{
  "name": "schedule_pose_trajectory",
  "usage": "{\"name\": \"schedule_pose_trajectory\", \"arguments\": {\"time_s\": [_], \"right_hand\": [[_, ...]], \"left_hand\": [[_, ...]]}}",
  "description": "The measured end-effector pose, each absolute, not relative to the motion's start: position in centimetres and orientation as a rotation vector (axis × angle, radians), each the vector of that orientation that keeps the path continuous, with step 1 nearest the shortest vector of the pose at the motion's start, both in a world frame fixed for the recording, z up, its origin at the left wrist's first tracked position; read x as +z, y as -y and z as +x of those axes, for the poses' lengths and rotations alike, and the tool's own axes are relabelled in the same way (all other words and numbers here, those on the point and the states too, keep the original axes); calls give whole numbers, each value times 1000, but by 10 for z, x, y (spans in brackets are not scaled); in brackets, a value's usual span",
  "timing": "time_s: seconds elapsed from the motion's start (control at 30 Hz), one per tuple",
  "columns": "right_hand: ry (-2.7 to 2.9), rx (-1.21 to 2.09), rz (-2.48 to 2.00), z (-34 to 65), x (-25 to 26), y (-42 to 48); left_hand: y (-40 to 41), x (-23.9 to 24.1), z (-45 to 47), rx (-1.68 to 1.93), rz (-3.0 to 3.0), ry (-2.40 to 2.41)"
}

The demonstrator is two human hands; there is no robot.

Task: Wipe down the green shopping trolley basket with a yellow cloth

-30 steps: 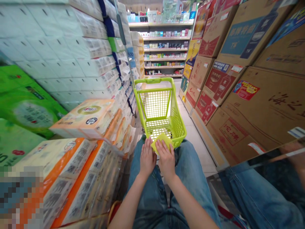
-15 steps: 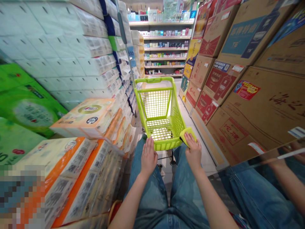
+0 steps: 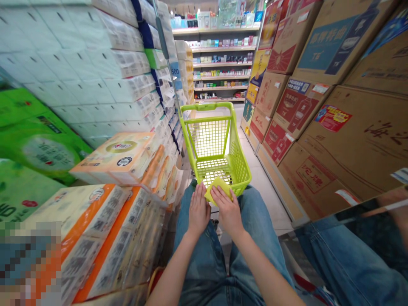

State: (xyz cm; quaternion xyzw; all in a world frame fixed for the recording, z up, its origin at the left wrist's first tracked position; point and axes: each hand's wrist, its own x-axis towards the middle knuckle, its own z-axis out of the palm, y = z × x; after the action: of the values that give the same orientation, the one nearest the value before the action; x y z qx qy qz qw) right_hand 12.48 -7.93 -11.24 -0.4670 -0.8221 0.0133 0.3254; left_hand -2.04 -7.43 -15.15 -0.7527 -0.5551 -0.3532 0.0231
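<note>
A lime-green shopping cart with a grid-walled basket stands between my knees. My left hand rests on the rim at the near left corner, its fingers stretched out flat and together. Just right of it, my right hand presses a yellow cloth onto the middle of the near rim. The fingers of that hand lie over the cloth, and the thumb is towards the right. Both hands are close together. Part of the near rim is hidden under the cloth and fingers.
Stacked packs of tissue paper crowd the left side, with taller white packs behind. Cardboard cartons line the right side. A grey pole rises by the left stack. Shelves of small goods stand at the far end.
My right hand has moved left along the near rim with the yellow cloth, from the right corner to beside my left hand. The left hand and the cart have stayed in place.
</note>
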Motion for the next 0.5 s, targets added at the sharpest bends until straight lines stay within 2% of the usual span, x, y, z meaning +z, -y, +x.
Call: {"name": "schedule_pose_trajectory", "arguments": {"time_s": [0.27,0.5], "right_hand": [[1837,-73,-1515,220,-123,54],[1880,-42,-1451,150,-121,67]], "left_hand": [[73,-149,-15,-1111,-2302,1741],[73,-152,-15,-1141,-2301,1745]]}}
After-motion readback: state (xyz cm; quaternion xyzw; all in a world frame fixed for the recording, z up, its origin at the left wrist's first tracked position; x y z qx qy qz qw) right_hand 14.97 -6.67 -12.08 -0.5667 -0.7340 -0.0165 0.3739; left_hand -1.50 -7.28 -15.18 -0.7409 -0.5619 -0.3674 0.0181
